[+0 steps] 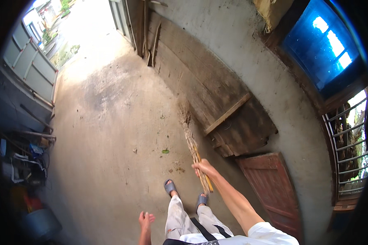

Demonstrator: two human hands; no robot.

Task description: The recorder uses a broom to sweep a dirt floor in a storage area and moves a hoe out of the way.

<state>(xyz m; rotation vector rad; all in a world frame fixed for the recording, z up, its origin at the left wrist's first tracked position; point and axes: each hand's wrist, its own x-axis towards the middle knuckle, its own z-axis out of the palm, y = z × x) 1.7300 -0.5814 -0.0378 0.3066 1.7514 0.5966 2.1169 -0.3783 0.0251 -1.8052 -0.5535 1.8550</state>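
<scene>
My right hand (203,167) is closed round the handle of a broom (191,143) made of bundled dry stalks, with a yellow strip along it. The broom slants forward, its brushy far end near the foot of the wooden boards; whether it touches the floor is hard to tell. My left hand (146,218) hangs empty beside my left leg, fingers loosely apart. On the concrete floor (98,163), left of the broom, lie a green leaf (165,151) and brown crumbs of debris (176,168).
Large wooden boards (208,90) and a red-brown wooden panel (272,183) lean on the right wall, below a barred window (349,143). Clutter (26,159) and a metal pot (41,224) line the left side. A grey metal gate (30,61) stands at the bright doorway ahead.
</scene>
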